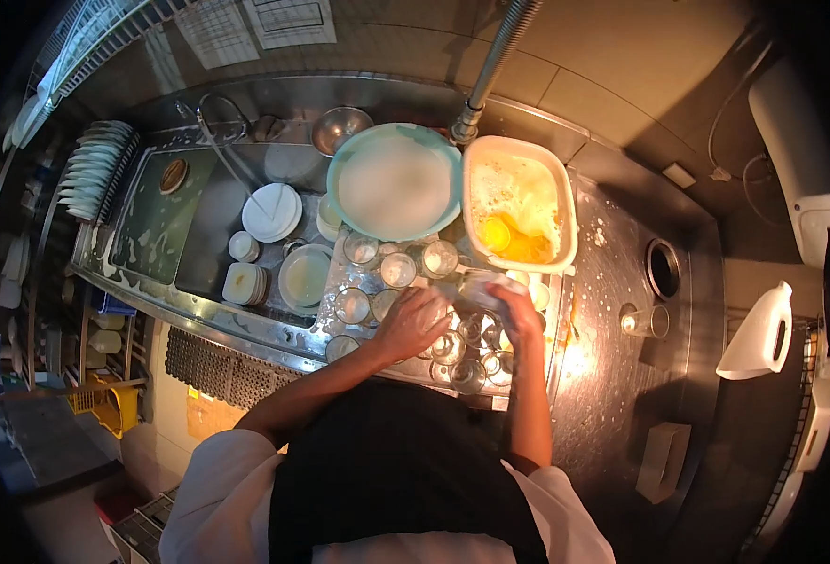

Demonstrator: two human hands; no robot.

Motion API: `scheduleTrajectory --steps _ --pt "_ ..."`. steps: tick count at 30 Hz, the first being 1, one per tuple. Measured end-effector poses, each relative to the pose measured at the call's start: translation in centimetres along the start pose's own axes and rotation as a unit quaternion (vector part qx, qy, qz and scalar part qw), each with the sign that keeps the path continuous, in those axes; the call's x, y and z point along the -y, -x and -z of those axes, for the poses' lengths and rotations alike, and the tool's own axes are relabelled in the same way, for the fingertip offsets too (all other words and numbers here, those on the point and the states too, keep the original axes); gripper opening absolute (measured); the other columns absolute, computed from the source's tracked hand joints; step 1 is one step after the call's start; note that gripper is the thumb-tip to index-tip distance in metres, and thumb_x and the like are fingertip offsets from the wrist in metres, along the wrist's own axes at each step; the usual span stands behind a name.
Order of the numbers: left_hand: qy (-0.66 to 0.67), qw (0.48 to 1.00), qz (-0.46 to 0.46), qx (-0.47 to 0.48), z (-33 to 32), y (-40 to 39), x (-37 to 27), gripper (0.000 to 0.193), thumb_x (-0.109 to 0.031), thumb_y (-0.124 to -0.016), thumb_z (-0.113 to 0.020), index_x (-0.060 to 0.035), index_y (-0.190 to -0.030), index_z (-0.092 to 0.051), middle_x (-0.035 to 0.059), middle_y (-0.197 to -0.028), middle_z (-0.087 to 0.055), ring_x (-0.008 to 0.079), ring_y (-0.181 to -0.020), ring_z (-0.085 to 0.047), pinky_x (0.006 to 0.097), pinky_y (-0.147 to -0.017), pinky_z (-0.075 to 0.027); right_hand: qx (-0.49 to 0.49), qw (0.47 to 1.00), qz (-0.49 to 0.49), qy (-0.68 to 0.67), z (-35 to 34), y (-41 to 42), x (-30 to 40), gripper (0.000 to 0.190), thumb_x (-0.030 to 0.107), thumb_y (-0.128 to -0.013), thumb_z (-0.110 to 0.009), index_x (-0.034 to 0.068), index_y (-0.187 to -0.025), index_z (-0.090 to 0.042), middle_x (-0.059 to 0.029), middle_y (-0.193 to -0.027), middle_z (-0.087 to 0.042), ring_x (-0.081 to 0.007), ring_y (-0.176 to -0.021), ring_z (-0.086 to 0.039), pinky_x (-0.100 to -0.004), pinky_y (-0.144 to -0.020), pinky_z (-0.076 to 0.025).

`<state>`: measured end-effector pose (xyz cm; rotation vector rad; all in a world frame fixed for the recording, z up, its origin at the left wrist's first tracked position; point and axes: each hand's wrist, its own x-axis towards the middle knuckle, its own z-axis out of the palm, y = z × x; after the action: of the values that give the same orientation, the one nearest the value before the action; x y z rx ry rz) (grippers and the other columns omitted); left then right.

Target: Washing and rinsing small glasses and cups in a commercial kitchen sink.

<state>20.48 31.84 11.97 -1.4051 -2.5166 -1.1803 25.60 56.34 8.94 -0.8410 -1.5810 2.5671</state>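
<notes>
Over a crowd of drinking glasses, my right hand [520,310] grips a clear glass [477,287], blurred and tilted on its side. Something pale, which I cannot make out, shows at that hand's fingers. My left hand [416,321] is close by on the left, its fingers curled above the glasses; whether it holds one is hard to see. Some glasses [398,269] stand with foam in them beyond my left hand. Clear glasses [448,347] stand packed together between my forearms. Just past my right hand sits a white plastic tub [571,211] of foamy yellowish liquid with a yellow round object [495,234].
A teal basin [337,204] of cloudy water stands behind the glasses. Leftward, the sink [207,240] holds stacked plates [271,211] and bowls [243,283] beneath a faucet [207,123]. One glass [646,322] lies on the right counter near a round hole [663,269] and a white jug [757,335].
</notes>
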Motion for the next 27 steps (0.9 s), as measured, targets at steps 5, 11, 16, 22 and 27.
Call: scheduleTrajectory --steps 5,11,16,22,27 --pt "0.157 0.964 0.181 -0.116 -2.7 -7.5 -2.9 0.029 -0.029 -0.093 -0.069 -0.0076 -0.112 -0.071 0.0130 -0.102 -0.072 0.0323 -0.091 -0.069 0.0401 -0.080 -0.053 -0.024 0.995 0.074 0.056 -5.3 3.1 4.0 0.032 0.030 -0.099 -0.060 0.000 -0.104 -0.069 -0.0143 -0.102 -0.075 -0.0250 -0.086 -0.072 -0.0350 -0.076 -0.058" --pt "0.375 0.814 0.401 0.187 1.1 -13.6 -3.2 0.031 -0.035 -0.097 -0.065 -0.0057 -0.100 -0.075 -0.0008 -0.075 -0.067 0.0134 -0.070 -0.065 0.0295 -0.062 -0.050 -0.061 0.993 0.103 -0.014 -5.7 1.7 7.3 0.031 0.031 -0.101 -0.054 0.004 -0.089 -0.066 -0.0069 -0.073 -0.066 -0.0166 -0.069 -0.065 -0.0332 -0.063 -0.052" --pt "0.452 0.788 0.396 -0.134 -4.5 -11.2 4.3 0.038 -0.040 -0.100 -0.062 -0.0055 -0.087 -0.072 0.0029 -0.072 -0.066 0.0101 -0.055 -0.060 0.0245 -0.046 -0.045 -0.018 0.919 0.226 0.322 -9.3 0.9 4.6 0.039 0.035 -0.096 -0.060 0.001 -0.079 -0.065 -0.0130 -0.067 -0.061 -0.0240 -0.061 -0.057 -0.0382 -0.062 -0.047" --pt "0.250 0.894 0.237 0.288 1.2 -11.5 -1.4 0.073 -0.034 -0.085 -0.080 -0.0019 -0.142 -0.047 0.0147 -0.105 -0.071 0.0193 -0.081 -0.072 0.0319 -0.056 -0.056 -0.068 0.997 0.025 -0.008 -2.5 -4.2 1.7 0.030 0.027 -0.097 -0.060 -0.002 -0.101 -0.066 -0.0134 -0.091 -0.072 -0.0231 -0.073 -0.069 -0.0361 -0.074 -0.057" --pt "0.601 0.663 0.339 0.290 -2.0 -9.6 3.2 0.064 -0.020 -0.090 -0.078 -0.0069 -0.142 -0.043 0.0144 -0.116 -0.067 0.0247 -0.093 -0.071 0.0406 -0.060 -0.062 0.152 0.951 0.067 0.260 -4.1 -3.2 4.9 0.033 0.033 -0.085 -0.076 0.001 -0.085 -0.075 -0.0084 -0.076 -0.072 -0.0180 -0.065 -0.064 -0.0346 -0.063 -0.050"
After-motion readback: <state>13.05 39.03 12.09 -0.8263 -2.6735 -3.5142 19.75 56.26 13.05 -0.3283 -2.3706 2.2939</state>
